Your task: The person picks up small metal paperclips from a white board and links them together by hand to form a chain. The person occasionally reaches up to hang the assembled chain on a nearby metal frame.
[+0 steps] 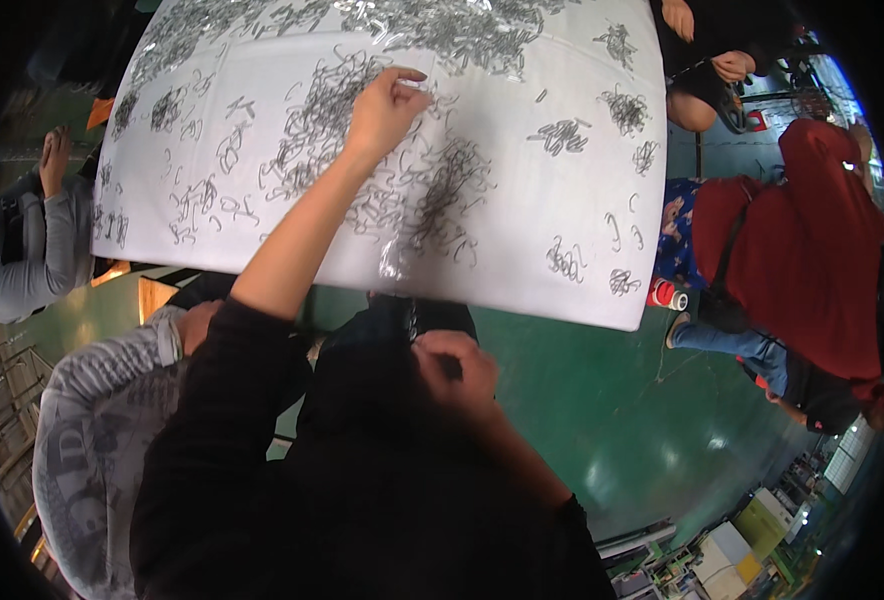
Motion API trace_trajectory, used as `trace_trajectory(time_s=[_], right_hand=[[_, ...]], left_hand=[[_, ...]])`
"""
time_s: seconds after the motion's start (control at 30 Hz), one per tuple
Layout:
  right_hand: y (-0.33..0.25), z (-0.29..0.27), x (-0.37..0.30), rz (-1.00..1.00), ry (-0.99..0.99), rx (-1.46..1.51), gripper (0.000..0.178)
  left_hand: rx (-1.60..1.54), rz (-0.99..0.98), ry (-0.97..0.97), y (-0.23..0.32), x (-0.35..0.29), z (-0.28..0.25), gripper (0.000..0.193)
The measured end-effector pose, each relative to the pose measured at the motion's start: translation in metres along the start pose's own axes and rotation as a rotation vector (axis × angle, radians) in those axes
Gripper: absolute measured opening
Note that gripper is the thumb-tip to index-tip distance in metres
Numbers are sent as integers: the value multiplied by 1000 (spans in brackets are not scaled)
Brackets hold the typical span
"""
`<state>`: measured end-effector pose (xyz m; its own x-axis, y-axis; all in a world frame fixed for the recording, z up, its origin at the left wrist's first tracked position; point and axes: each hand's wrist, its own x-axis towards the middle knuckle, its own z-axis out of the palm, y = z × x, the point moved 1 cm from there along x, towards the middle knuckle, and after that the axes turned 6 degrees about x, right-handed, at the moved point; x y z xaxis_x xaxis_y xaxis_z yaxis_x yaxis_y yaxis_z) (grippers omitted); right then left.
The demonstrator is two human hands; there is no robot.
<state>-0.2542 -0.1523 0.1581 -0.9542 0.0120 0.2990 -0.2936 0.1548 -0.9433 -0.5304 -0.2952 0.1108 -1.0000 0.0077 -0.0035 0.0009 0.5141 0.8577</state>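
Over the white tabletop (522,200), my left hand (387,112) reaches in with its fingers loosely bent and a gap between the fingertips. No held piece shows in it. Beneath and around it lie loose grey curved metal hooks (327,100); another dark heap of hooks (452,185) sits just nearer to me. My right hand (462,372) is low in front of my lap, thumb and forefinger pinched on a thin metal chain (412,318) that runs up toward the table's near edge. Its lower part is lost against my dark clothing.
Straight metal links (462,35) cover the far side of the table. A small link pile (562,137) and small hook clusters (565,258) lie to the right. People sit close on both sides, a grey sleeve (112,365) at my left and a red garment (792,250) at right.
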Motion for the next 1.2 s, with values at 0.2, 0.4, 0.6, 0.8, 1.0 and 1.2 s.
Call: trace_trajectory(time_s=[0.2, 0.4, 0.6, 0.8, 1.0, 1.2], right_hand=[[-1, 20, -20, 30, 143, 30, 20], [-4, 35, -23, 29, 162, 6, 21], [-13, 45, -38, -47, 161, -35, 21], [3, 47, -37, -134, 99, -111, 24], [17, 34, 16, -142, 8, -110, 16], [88, 94, 160, -117, -534, -432, 8]], left_hand=[[-430, -176, -280, 21, -188, -39, 14], [-431, -256, -316, 40, -243, -66, 13], [-295, -160, -210, 49, -274, -80, 9], [-158, 128, -34, 34, -279, -73, 11], [-69, 257, 48, 17, -275, -75, 15], [-112, 200, 49, 14, -275, -75, 13]])
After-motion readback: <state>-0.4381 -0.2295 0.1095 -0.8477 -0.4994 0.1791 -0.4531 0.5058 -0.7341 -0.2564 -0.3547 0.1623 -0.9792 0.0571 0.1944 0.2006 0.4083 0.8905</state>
